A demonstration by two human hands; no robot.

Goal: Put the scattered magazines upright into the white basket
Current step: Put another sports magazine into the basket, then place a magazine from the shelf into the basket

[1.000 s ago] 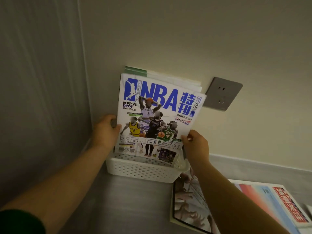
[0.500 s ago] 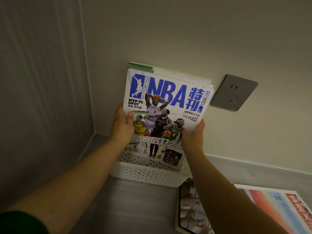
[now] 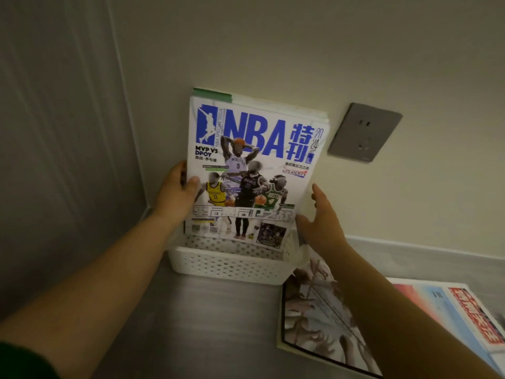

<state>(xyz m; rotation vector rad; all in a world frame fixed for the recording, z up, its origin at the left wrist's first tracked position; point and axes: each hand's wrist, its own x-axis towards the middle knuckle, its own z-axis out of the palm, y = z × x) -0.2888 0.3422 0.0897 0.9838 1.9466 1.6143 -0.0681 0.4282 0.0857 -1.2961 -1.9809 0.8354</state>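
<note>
magazines [image 3: 254, 170] upright in basket [image 3: 226, 265] | wall behind | socket [image 3: 364, 132] right | flat magazines [image 3: 322, 318] right-front

You are looking into a corner where a plain cream-painted back wall [image 3: 273, 36] meets a darker side panel with faint vertical streaks [image 3: 54, 119] on your left. A square grey wall socket plate [image 3: 364, 132] sits flush on the cream wall, its slots visible. Along the foot of that wall runs a pale grey skirting strip [image 3: 423, 250]. Below it lies a grey brushed-looking flat surface [image 3: 205, 324]. The light is dim and warm, and falls off toward the left panel.
</note>
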